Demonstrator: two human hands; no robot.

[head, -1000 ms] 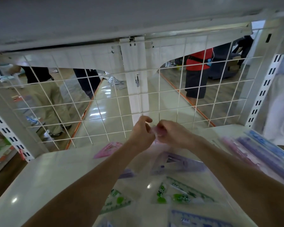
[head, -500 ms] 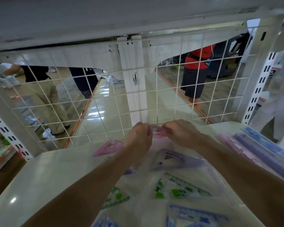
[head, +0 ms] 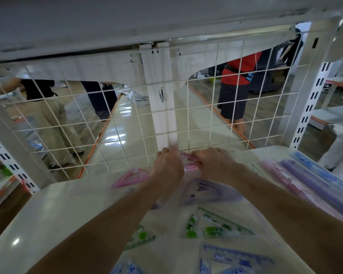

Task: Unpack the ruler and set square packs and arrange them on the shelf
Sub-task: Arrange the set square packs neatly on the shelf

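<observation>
Left hand (head: 168, 167), right hand (head: 213, 164) wider apart, pinching pack (head: 191, 167)

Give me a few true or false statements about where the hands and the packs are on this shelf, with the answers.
1. The left hand and right hand both hold one pink pack at the back of the shelf. True.
2. The long ruler packs lie along the shelf's left side. False: they lie along its right side.
3. A wire grid closes the back of the shelf. True.
4. The green set square pack lies beyond the hands, against the grid. False: it lies nearer the camera, between the forearms.
</observation>
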